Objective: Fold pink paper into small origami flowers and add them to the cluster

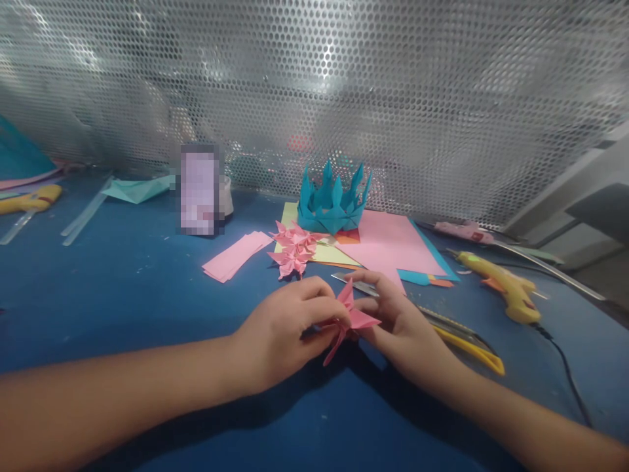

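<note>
A pink folded paper flower [361, 319] with pointed petals is held just above the blue table. My left hand [278, 328] pinches its left side between thumb and fingers. From the right, my right hand [410, 331] curls around the flower, with its thumb and fingertips at the petals; their exact contact is partly hidden. Just beyond my hands lie several finished pink paper flowers [293, 252] in a cluster. Behind my right hand is a yellow-handled utility knife [466, 347], its blade end showing past my fingers.
A blue folded-paper crown [334, 206] stands on coloured sheets, including a pink sheet [393, 242]. Pink paper strips [238, 255] lie left of the flowers. A yellow glue gun [506, 288] with a cord lies right. A pixelated phone [199, 190] stands before the perforated metal wall [275, 85].
</note>
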Motion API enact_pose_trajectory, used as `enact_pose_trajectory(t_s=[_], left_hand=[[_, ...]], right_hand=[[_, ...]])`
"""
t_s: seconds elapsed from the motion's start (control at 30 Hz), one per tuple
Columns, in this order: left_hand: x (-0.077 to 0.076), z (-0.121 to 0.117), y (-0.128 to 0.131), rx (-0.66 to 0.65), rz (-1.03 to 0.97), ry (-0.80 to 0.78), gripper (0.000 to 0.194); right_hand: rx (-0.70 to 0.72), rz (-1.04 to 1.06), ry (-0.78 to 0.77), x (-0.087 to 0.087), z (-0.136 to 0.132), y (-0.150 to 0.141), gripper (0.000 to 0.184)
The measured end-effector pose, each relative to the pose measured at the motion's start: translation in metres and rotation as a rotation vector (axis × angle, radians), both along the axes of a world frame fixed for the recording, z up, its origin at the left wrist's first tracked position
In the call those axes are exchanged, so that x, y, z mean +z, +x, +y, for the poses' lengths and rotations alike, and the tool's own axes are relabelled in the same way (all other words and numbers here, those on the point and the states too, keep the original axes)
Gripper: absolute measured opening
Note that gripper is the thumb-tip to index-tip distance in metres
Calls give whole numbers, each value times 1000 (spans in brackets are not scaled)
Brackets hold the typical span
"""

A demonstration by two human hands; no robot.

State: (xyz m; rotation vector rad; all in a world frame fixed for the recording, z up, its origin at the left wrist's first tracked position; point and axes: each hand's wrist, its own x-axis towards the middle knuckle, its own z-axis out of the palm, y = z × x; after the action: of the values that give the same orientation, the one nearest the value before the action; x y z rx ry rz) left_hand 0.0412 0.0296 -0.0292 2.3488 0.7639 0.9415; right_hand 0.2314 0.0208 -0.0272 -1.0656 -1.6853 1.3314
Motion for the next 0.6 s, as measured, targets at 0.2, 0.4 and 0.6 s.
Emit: enact_pose_trajectory(t_s=[0.2,0.4,0.6], left_hand=[[-1,0,3,10,58,157,14],[-3,3,3,39,49,184,11],[0,5,-1,101,97,133,6]], right_hand=[[5,43,-23,0,-4,-1,40],[20,31,12,1,-6,-3,35],[-15,-114,274,0,-7,2,25]])
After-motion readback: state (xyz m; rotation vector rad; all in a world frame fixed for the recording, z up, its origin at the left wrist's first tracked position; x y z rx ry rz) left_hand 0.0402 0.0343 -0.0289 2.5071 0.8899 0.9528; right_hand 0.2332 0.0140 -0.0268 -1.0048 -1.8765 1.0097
